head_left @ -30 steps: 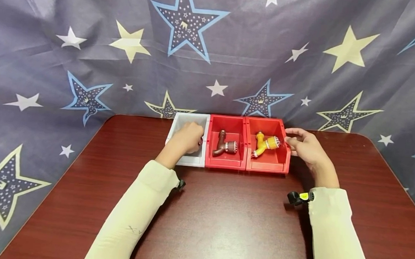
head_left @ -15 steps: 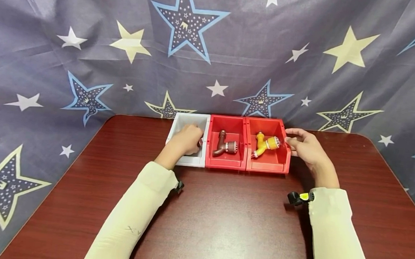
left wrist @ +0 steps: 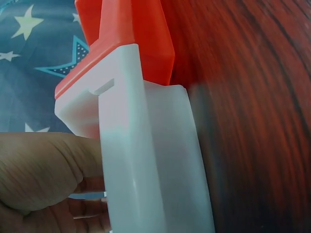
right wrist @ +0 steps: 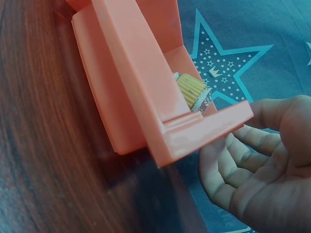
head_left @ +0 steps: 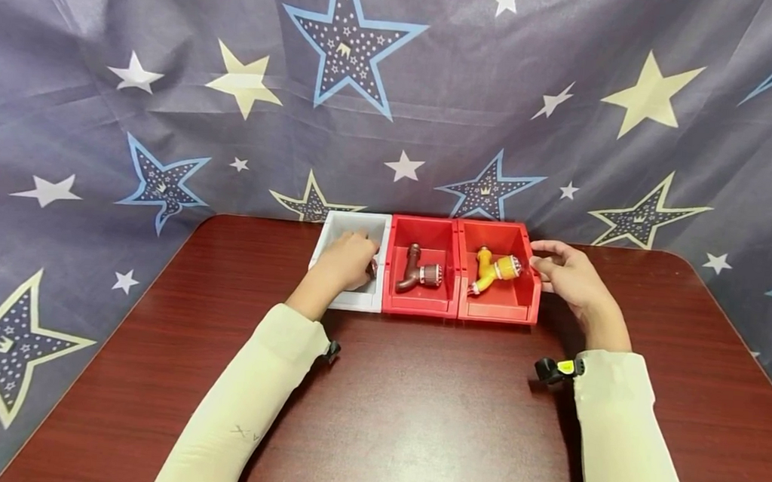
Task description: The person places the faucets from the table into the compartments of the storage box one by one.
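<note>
My left hand (head_left: pixel 347 259) reaches down into the white bin (head_left: pixel 354 300), with a small dark red thing (head_left: pixel 373 268) showing at its fingers. Its kind is mostly hidden by the hand; in the left wrist view the bin's wall (left wrist: pixel 129 145) covers the fingertips. My right hand (head_left: pixel 570 274) holds the side wall of the orange-red bin (head_left: pixel 497 312), its thumb and fingers on either side of the edge, as the right wrist view shows. A yellow tap (head_left: pixel 495 271) lies in that bin. A brown tap (head_left: pixel 418 271) lies in the middle red bin (head_left: pixel 419 306).
All three bins stand side by side at the back of the dark red wooden table (head_left: pixel 428 403). Right behind them hangs a grey cloth with stars (head_left: pixel 408 137). Each wrist wears a small black camera (head_left: pixel 556 369).
My left hand has shifted slightly inside the white bin, and the dark red thing at its fingers sits a little lower. My right hand and both taps have stayed in place.
</note>
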Motion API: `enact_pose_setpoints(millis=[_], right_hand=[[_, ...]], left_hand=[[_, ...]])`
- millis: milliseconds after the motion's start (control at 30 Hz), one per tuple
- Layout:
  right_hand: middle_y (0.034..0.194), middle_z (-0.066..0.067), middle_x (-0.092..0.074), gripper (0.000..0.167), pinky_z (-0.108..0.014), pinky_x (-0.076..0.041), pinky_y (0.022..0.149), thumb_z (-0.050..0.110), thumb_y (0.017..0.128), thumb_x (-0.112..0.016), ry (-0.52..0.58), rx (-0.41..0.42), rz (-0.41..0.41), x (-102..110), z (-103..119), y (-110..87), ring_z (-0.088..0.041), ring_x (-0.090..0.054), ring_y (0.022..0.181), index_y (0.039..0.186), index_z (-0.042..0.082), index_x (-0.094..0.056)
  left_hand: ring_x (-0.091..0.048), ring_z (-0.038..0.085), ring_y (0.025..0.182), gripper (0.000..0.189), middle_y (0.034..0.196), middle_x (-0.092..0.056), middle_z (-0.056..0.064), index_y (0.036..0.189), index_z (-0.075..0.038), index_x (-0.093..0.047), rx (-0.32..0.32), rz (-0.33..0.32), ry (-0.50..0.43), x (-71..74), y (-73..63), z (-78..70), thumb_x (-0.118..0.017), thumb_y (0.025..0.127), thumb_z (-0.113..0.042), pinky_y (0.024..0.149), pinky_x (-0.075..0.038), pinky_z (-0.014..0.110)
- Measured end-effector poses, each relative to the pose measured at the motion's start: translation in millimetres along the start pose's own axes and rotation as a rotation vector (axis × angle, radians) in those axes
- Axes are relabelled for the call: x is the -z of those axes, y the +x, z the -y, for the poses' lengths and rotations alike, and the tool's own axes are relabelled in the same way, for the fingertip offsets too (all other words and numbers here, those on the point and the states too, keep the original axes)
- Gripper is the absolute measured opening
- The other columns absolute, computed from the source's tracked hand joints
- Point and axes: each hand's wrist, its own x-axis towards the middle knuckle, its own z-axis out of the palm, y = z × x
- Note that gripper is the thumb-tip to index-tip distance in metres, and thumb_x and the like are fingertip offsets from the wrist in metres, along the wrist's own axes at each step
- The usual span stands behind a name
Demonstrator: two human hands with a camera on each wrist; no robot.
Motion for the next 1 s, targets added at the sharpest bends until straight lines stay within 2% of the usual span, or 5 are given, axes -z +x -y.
enact_pose_setpoints(millis=[333,567,800,900,1000], right_hand=[[0.135,-0.028,-0.052,0.048,-0.027,-0.059,0.081,0.011,0.106,-0.049,-0.016,-0.004,0.010,3,-1,0.9,-0.008,-0.066,0.087,0.151,-0.005,-0.039],[0.125,-0.023,-0.056,0.046,-0.025,-0.059,0.076,0.013,0.106,-0.051,-0.075,0.029,-0.038,5,6,-2.6,-0.008,-0.062,0.084,0.147,-0.006,-0.042],[0.120,-0.025,-0.062,0.043,-0.028,-0.054,0.071,0.020,0.105,-0.054,-0.340,0.151,-0.103,8,21,-13.5,-0.029,-0.061,0.090,0.141,-0.003,-0.051],[0.126,-0.024,-0.063,0.041,-0.039,-0.053,0.079,0.022,0.104,-0.057,-0.458,0.188,-0.109,9,24,-17.8,-0.037,-0.063,0.101,0.139,0.000,-0.054],[0.128,-0.024,-0.064,0.040,-0.050,-0.051,0.090,0.022,0.104,-0.058,-0.523,0.225,-0.104,8,27,-21.3,-0.039,-0.063,0.110,0.137,0.000,-0.056]], left_hand=[[-0.061,0.041,0.102,0.021,0.111,-0.064,0.018,0.111,-0.007,-0.071,-0.021,-0.027,0.053,10.4,-6.5,-6.0,-0.065,0.091,-0.008,0.090,-0.053,0.052],[-0.061,0.040,0.103,0.026,0.111,-0.065,0.017,0.114,-0.008,-0.072,-0.028,-0.066,0.091,22.1,-12.0,-8.8,-0.070,0.088,-0.008,0.086,-0.054,0.052],[-0.061,0.040,0.103,0.035,0.111,-0.064,0.018,0.118,-0.004,-0.070,-0.065,-0.146,0.159,29.4,-20.3,-4.0,-0.074,0.085,-0.012,0.087,-0.053,0.052],[-0.060,0.037,0.101,0.033,0.108,-0.064,0.016,0.115,-0.004,-0.069,-0.118,-0.211,0.150,31.8,-25.5,-1.7,-0.073,0.083,-0.013,0.085,-0.053,0.051],[-0.059,0.036,0.098,0.029,0.106,-0.064,0.014,0.112,-0.004,-0.068,-0.210,-0.283,0.132,34.5,-30.5,-1.2,-0.071,0.084,-0.013,0.084,-0.052,0.049]])
